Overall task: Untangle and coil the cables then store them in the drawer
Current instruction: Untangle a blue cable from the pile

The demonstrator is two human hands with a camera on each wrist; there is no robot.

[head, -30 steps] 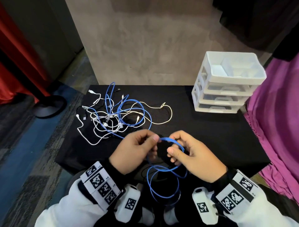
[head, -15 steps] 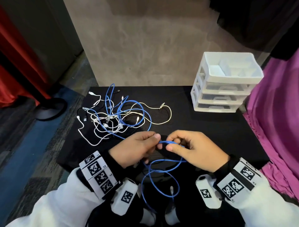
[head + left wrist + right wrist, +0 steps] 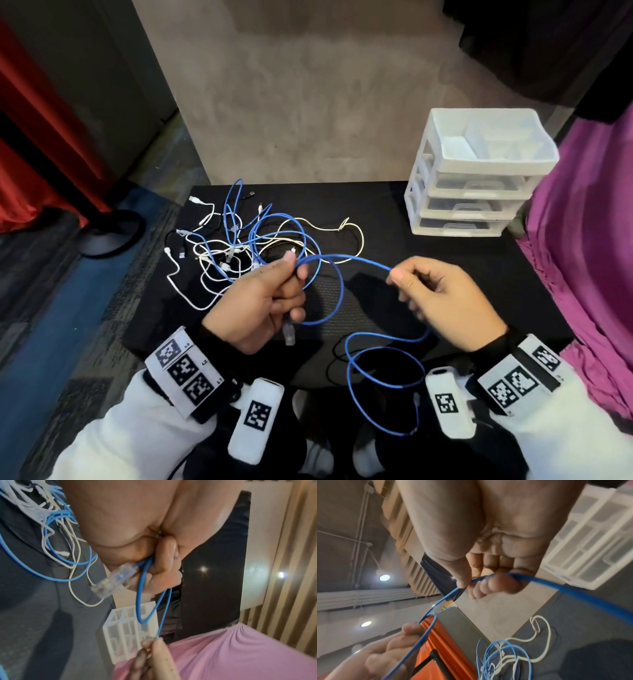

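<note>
I hold a blue cable (image 3: 356, 261) between both hands over the near half of the black table (image 3: 428, 263). My left hand (image 3: 274, 291) grips a small loop of it (image 3: 142, 588), and the clear plug (image 3: 289, 331) (image 3: 113, 580) hangs below the fist. My right hand (image 3: 428, 291) pinches the same cable (image 3: 488, 577) between thumb and fingers further to the right. The rest of the blue cable (image 3: 383, 383) hangs in loops off the table's front edge. A tangle of white and blue cables (image 3: 239, 246) lies on the table's left half. The white drawer unit (image 3: 476, 178) stands at the back right.
The drawer unit has three shut drawers and an open top tray (image 3: 489, 140). A cream cable (image 3: 342, 228) trails right from the tangle. Pink fabric (image 3: 582, 240) hangs at the right edge. A red curtain (image 3: 34, 144) and a round stand base (image 3: 109, 233) are on the floor to the left.
My hands have moved apart: the right hand drew the blue cable out to the right, stretching a span between the hands. The left hand now holds a loop with the plug hanging below.
</note>
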